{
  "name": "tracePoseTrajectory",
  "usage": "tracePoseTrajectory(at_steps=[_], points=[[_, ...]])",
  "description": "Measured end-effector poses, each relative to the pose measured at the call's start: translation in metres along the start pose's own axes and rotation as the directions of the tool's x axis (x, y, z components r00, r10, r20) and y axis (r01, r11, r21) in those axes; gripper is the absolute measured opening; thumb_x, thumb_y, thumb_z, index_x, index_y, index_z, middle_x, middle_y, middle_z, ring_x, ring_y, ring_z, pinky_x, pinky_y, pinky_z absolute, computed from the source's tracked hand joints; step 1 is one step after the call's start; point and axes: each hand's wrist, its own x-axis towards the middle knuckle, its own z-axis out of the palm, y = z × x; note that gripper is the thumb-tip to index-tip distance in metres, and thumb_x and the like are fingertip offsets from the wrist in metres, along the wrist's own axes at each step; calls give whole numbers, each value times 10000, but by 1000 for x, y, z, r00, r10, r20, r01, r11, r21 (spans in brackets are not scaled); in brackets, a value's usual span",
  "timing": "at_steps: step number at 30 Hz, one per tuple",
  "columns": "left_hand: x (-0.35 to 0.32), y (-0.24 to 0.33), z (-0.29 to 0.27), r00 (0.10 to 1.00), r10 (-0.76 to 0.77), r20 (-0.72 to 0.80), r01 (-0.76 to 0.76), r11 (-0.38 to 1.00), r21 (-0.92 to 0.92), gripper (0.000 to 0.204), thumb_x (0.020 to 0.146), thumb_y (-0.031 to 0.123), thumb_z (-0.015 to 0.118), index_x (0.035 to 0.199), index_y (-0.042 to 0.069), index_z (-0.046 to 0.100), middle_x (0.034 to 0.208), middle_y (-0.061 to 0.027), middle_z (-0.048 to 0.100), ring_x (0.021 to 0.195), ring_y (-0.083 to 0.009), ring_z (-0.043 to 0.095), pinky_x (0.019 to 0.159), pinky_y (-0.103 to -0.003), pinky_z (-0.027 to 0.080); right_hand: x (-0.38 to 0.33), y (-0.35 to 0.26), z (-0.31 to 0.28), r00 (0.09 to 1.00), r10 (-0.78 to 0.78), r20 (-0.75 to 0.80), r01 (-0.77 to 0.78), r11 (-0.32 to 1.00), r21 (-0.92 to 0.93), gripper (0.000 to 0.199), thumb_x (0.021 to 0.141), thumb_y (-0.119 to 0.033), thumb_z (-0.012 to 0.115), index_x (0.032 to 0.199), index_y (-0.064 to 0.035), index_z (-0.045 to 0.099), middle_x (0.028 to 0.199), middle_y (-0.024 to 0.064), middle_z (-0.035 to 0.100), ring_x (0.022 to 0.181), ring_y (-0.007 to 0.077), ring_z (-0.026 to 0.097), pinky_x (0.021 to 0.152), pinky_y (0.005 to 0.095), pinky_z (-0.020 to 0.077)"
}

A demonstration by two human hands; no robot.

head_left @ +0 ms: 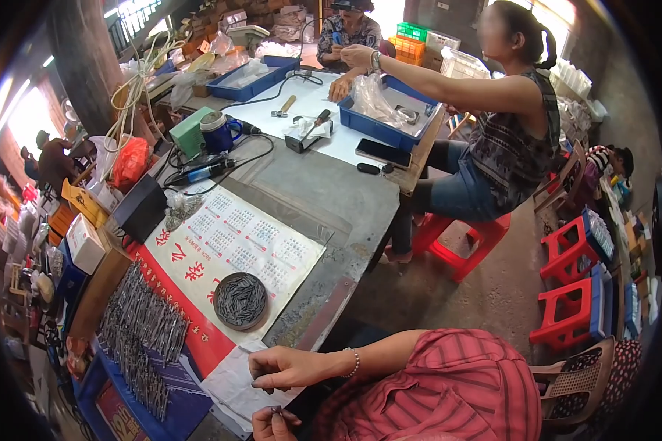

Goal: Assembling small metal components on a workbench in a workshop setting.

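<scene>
My right hand, with a beaded bracelet at the wrist, is above a crumpled white sheet at the table's near edge. Its fingers are curled and the thumb lies against them; whatever is in them is hidden. My left hand is cut off by the lower edge. Its thumb and fingertips are pinched together on something too small to make out. Beyond my right hand stands a round bowl full of small dark metal pieces, on a red and white calendar sheet. Many slim metal parts lie in rows to the left.
Across the table a seated person stretches an arm toward another person. Between them are blue trays, a hammer and a phone. A corded tool and a blue mug stand farther back. Red stools are at right.
</scene>
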Motion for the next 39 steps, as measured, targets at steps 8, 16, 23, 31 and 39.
tracePoseTrajectory(at_steps=[8, 16, 23, 31, 39], points=[[-1, 2, 1, 1000, 1, -7, 0, 998, 56, 140, 956, 97, 475, 1049, 7, 530, 818, -101, 615, 674, -134, 551, 620, -241, 459, -3, -2, 0, 1000, -3, -18, 3, 1000, 16, 221, 881, -213, 594, 821, -48, 461, 658, 1, 532, 504, 53, 470, 425, 212, 358], [3, 5, -4, 1000, -27, -3, 27, 993, 119, 142, 952, 87, 483, 1053, -1, 530, 833, -102, 614, 700, -136, 562, 635, -237, 465, -4, 1, 2, 1000, -21, -10, 21, 1000, 4, 214, 891, -201, 592, 824, -48, 459, 657, -3, 531, 500, 50, 464, 425, 214, 356], [10, -1, -15, 1000, 20, 6, -21, 991, 129, 134, 943, 59, 488, 1046, -10, 539, 848, -103, 611, 704, -134, 558, 634, -239, 462, -6, 3, 4, 999, 36, -25, -34, 996, 86, 196, 892, -188, 588, 842, -48, 461, 660, -1, 533, 490, 48, 452, 414, 207, 338], [11, -10, -12, 999, 39, 5, -40, 976, 214, 130, 934, 35, 491, 1034, -21, 553, 845, -98, 611, 695, -127, 554, 630, -235, 463, -1, 5, 10, 1000, 8, 3, -8, 1000, 19, 223, 888, -197, 597, 823, -49, 444, 622, -23, 439, 484, 47, 426, 415, 217, 330], [7, 1, -7, 995, 100, -21, -93, 972, 215, 142, 928, 35, 497, 1034, -34, 563, 820, -111, 625, 665, -139, 563, 616, -245, 469, -7, 6, 9, 999, -14, -35, 14, 1000, 1, 221, 893, -199, 592, 823, -48, 447, 611, -19, 453, 483, 47, 439, 414, 215, 339]])
